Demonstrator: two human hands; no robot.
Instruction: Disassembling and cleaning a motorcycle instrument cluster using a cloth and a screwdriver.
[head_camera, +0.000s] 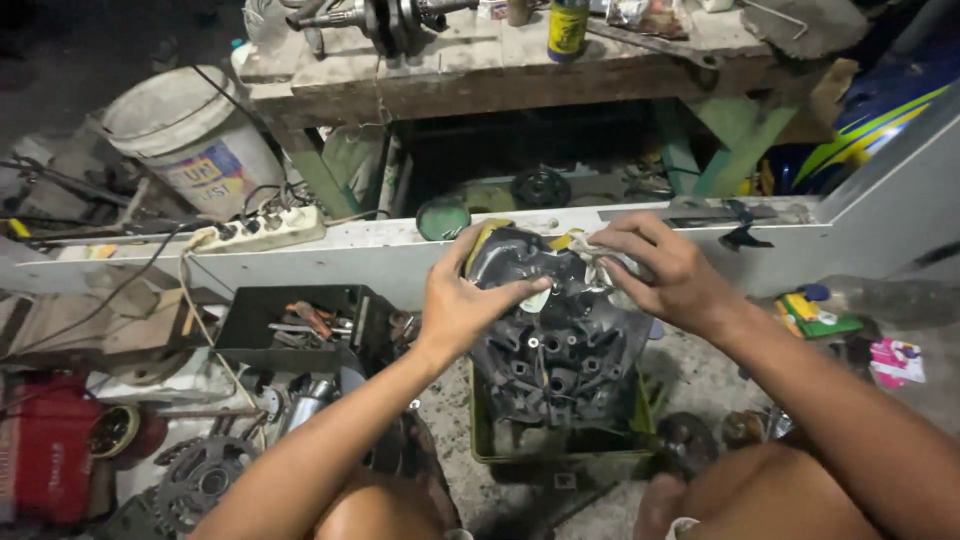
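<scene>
1. While the dark cast-metal engine casing (560, 340), ribbed and pocked with round bores, stands on end over a green tray (482, 432), its long axis runs away from the person.
2. The left hand (462, 305) clasps its left edge.
3. The right hand (665, 270) pinches a crumpled pale rag (600, 262) against its top.

left hand (462, 305): fingers curled, thumb up | right hand (665, 270): fingertips pinched | 2 forearms extended forward

A cluttered repair workshop: a worn wooden table (520, 75) carries a crankshaft (385, 18) and spray can (567, 28), while a tool tray (290, 325), sprocket (200, 485), bucket (190, 135) and power strip (262, 230) crowd the dirty floor (690, 375).
</scene>
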